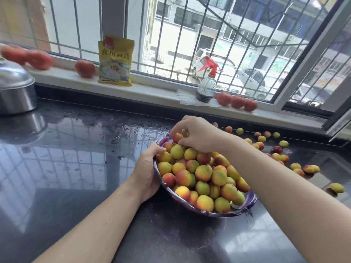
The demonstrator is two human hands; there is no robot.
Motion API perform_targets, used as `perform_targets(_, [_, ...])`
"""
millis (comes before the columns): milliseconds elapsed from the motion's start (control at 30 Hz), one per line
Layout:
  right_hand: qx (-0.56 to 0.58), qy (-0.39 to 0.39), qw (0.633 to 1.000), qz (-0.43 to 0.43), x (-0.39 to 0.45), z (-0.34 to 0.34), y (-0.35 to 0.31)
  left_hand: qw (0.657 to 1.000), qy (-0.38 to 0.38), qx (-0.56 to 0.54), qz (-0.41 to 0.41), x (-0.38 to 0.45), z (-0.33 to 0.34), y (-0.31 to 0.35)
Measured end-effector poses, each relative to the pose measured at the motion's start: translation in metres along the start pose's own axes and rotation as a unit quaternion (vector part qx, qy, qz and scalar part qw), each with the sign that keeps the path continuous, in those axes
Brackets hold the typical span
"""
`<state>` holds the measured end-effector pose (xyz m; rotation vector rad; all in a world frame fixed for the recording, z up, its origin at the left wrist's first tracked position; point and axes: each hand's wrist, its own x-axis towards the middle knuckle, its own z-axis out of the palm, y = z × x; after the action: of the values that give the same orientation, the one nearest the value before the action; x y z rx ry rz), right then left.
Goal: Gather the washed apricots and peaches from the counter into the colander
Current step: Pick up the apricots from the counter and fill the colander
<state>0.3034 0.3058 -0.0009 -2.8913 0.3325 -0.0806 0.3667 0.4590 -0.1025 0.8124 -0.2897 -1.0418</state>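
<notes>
Head view looks down on a purple colander sitting on a dark, glossy counter, heaped well above its rim with yellow-orange apricots and peaches. The left hand grips the colander's near-left rim, thumb over the edge against the fruit and fingers curled underneath. The right hand hovers over the far side of the pile, its fingertips curled around one reddish apricot at the top of the heap; whether that fruit is lifted clear or touching the others cannot be told.

More loose fruit lies scattered on the counter to the right of the colander, running back toward the wall, with one piece lying apart near the right edge. Water droplets speckle the counter behind and left of the colander.

On the white windowsill stand a yellow packet printed with Chinese characters and a spray bottle with a red trigger head, set on a sheet of paper. Tomatoes sit in a row just right of the bottle, and others lie left of the packet. A steel pot with a domed lid stands at the far left of the counter. Beyond the barred window, parked cars and a building show.
</notes>
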Motion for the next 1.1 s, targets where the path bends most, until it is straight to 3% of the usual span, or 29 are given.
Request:
perform_targets(133, [0.001, -0.037, 0.999, -0.001, 0.002, -0.003, 0.002, 1.000, 0.003, 0.007, 0.002, 0.001, -0.002, 0.000])
perform_targets(367, [0.025, -0.007, 1.000, -0.002, 0.005, -0.001, 0.012, 1.000, -0.005, 0.011, 0.007, 0.001, 0.001, -0.001])
perform_targets(467, [0.112, 0.095, 0.988, 0.037, -0.001, -0.020, 0.042, 1.000, -0.007, 0.013, 0.004, 0.002, 0.003, -0.002])
perform_targets(600, [0.153, 0.216, 0.947, 0.183, -0.010, -0.035, 0.119, 1.000, -0.013, 0.019, -0.004, 0.001, 0.003, 0.000])
perform_targets(700, [0.096, 0.178, 0.944, 0.261, -0.008, -0.019, 0.176, 1.000, -0.009, 0.021, -0.017, 0.001, 0.005, 0.003])
perform_targets(800, [0.046, 0.152, 0.948, 0.276, 0.001, 0.000, 0.205, 0.999, -0.003, 0.018, -0.033, 0.004, 0.005, 0.003])
perform_targets(1100, [-0.101, 0.066, 0.972, 0.201, 0.041, 0.043, 0.229, 0.999, -0.015, -0.002, -0.040, 0.009, 0.004, 0.003])
